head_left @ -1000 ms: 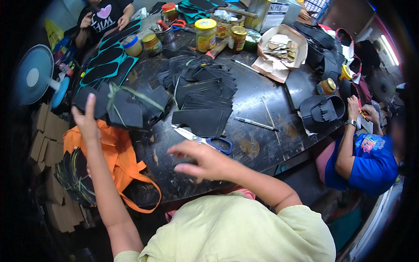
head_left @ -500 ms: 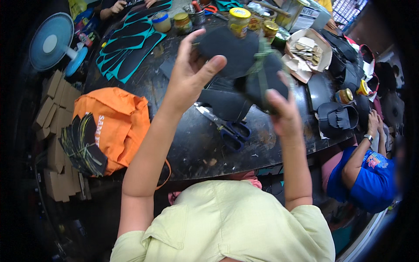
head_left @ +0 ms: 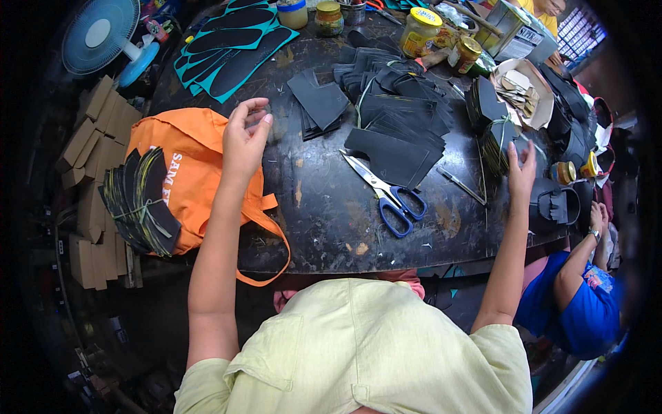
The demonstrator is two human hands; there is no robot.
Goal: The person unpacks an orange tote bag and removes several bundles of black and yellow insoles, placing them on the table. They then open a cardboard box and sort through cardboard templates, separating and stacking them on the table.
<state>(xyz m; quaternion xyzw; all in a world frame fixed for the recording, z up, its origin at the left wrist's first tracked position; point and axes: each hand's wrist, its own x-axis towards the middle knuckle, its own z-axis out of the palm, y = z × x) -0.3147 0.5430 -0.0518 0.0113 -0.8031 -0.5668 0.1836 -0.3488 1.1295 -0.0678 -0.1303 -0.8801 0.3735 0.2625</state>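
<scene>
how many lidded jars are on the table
5, maybe more hidden: a yellow-lidded jar, a small gold-lidded jar beside it, two jars at the far edge, and a small jar beyond the right hand.

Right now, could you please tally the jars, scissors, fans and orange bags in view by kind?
Lidded jars at the far edge of the table: 4, for example the big yellow-lidded one
Blue-handled scissors: 1
Blue fan: 1
Orange bag: 1
Total: 7
</scene>
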